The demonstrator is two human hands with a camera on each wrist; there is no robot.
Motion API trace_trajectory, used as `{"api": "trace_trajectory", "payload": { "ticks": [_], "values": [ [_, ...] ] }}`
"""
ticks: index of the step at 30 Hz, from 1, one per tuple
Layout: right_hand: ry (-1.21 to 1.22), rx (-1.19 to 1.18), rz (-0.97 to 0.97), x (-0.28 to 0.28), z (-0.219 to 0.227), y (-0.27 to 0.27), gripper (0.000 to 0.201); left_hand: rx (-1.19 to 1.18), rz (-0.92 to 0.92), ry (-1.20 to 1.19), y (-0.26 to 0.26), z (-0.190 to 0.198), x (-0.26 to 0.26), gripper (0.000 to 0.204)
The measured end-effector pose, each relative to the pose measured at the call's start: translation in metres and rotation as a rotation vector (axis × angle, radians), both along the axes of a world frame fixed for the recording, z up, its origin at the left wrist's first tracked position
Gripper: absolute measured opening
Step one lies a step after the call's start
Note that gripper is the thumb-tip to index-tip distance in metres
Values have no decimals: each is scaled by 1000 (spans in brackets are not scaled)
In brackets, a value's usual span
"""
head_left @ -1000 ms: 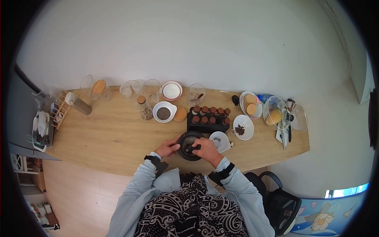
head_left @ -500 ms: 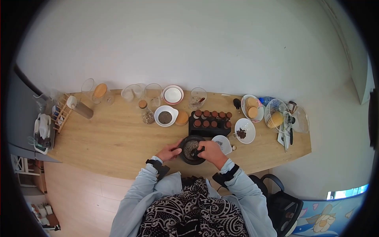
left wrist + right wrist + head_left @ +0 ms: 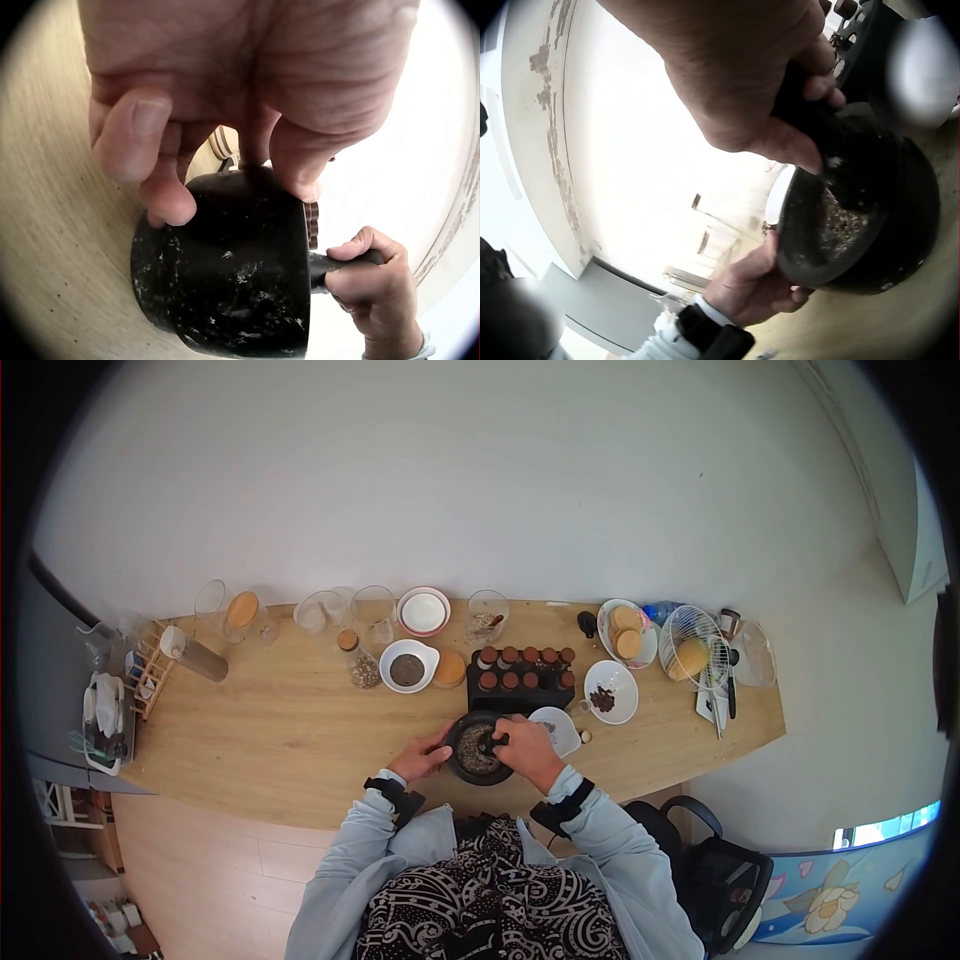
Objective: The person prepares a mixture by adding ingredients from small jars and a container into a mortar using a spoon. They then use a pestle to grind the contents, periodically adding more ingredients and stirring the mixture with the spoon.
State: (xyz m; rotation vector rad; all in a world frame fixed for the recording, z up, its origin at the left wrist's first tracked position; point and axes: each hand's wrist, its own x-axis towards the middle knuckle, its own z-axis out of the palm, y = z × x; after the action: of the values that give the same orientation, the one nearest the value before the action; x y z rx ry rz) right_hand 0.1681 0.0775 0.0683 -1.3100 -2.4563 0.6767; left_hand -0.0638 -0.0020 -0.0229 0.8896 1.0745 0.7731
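A dark stone mortar (image 3: 480, 779) stands on the table near its front edge, coarse brownish-grey crushed bits (image 3: 846, 229) inside. My left hand (image 3: 420, 757) holds it from the left. In the left wrist view the thumb lies at the rim and the fingers curve along the black wall, which has pale smudges. My right hand (image 3: 530, 752) grips the black pestle (image 3: 855, 176), whose lower end sits among the bits toward the bowl's right side. Close beyond the right hand is a white bowl (image 3: 566, 734) with a little greyish content.
Behind the mortar stands a black rack (image 3: 520, 697) of brown-capped jars. A dark-filled white bowl (image 3: 430, 653), a corked jar (image 3: 363, 671) and a wooden lid (image 3: 450, 669) lie left of it. Rightward are a bowl of brown pieces (image 3: 622, 707), a wire basket (image 3: 690, 622) and a knife (image 3: 717, 715).
The pestle has shifted toward the mortar's right side, and more of the crushed bits show. The left hand keeps its hold on the mortar. The head view has tilted slightly.
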Motion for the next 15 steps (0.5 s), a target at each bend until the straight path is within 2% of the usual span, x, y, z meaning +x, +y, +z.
{"api": "trace_trajectory", "payload": {
  "ticks": [4,9,12,15],
  "values": [
    [114,7,1,-11,-7,-12,23,-30,19,-26,-1,4,2,61],
    [125,-117,179,7,-11,1,22,-46,-7,-85,0,4,0,61],
    [-13,-41,92,6,-4,7,22,-38,-8,-52,-1,6,2,61],
    [115,25,19,-8,-12,1,22,-43,-1,-31,0,8,1,62]
  ]
}}
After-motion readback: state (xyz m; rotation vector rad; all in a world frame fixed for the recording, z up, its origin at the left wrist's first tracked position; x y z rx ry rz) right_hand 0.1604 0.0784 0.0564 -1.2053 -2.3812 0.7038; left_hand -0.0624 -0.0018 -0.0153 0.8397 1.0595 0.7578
